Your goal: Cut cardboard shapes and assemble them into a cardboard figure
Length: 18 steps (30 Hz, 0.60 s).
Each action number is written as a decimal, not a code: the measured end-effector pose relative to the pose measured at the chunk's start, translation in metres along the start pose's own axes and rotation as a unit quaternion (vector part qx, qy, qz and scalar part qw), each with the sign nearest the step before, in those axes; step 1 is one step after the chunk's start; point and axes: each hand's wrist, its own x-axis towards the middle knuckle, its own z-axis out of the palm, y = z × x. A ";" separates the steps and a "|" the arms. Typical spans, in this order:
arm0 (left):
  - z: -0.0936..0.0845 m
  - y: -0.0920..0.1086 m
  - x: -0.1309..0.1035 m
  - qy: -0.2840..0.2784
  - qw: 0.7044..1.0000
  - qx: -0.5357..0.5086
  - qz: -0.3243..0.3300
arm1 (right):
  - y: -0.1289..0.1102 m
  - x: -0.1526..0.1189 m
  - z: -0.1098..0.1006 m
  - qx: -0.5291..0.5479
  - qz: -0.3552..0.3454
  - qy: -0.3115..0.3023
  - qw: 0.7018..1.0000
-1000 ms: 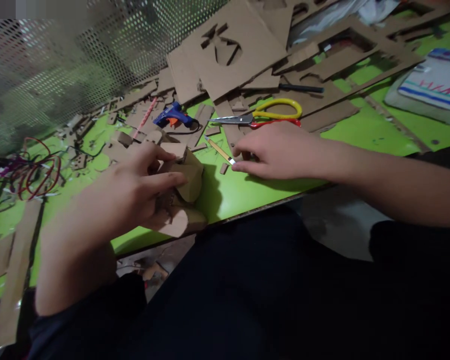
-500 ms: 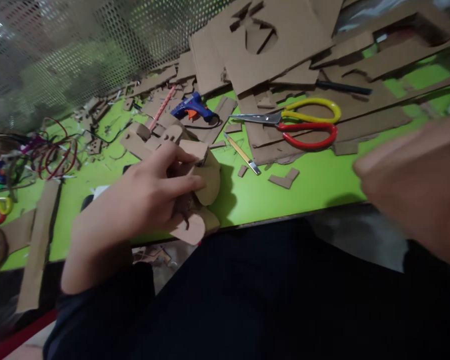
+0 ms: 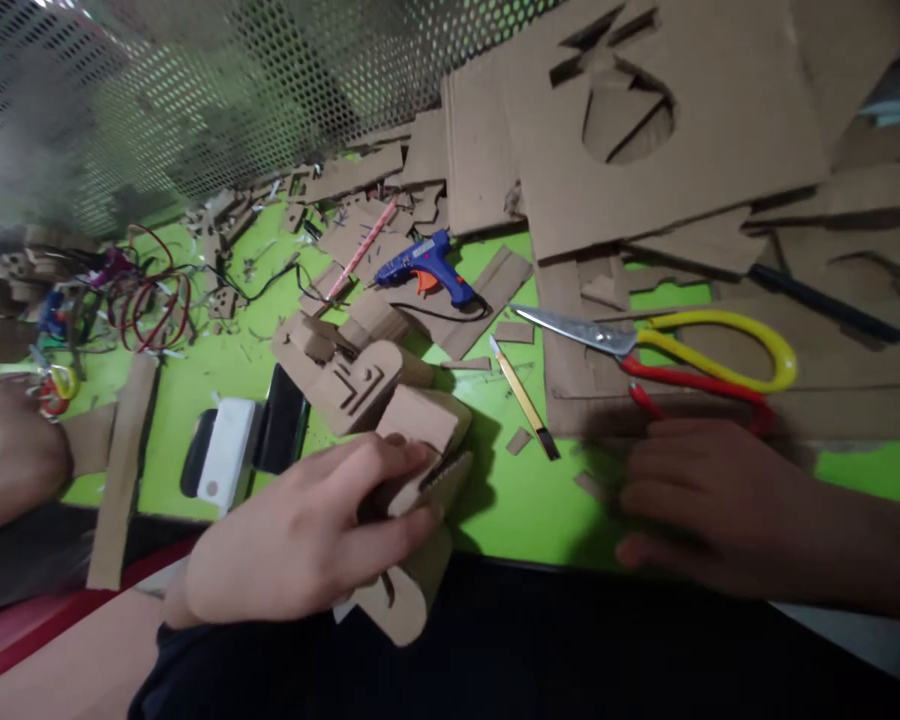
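My left hand [image 3: 315, 535] pinches a built-up cardboard model [image 3: 420, 420] of rounded, layered pieces at the table's front edge. Its thumb and fingers grip the block, hiding part of it. My right hand [image 3: 675, 495] hovers over the table, its fingers loosely bent with the thumb apart, and nothing shows in them. Just above it lie scissors [image 3: 637, 340] with one yellow and one red handle. A small cardboard scrap [image 3: 591, 487] is close to its fingertips. Between my hands rests a yellow craft knife [image 3: 523, 397].
A blue glue gun [image 3: 427, 268] lies behind the model, beside a pink stick [image 3: 364, 250]. Cut cardboard sheets [image 3: 690, 200] cover the back right, with a black-handled tool [image 3: 829, 300] on them. Another person's hand [image 3: 22, 445] is at far left. A white device [image 3: 226, 455] lies nearer.
My right hand has come in from the right, over the table beside the scissors. My left hand keeps its grip on the cardboard model. The view has shifted, bringing the white device into sight.
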 end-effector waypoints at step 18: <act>0.005 -0.014 0.001 0.047 0.993 0.022 0.109 | 0.056 0.011 0.052 -0.163 -0.271 0.037 0.948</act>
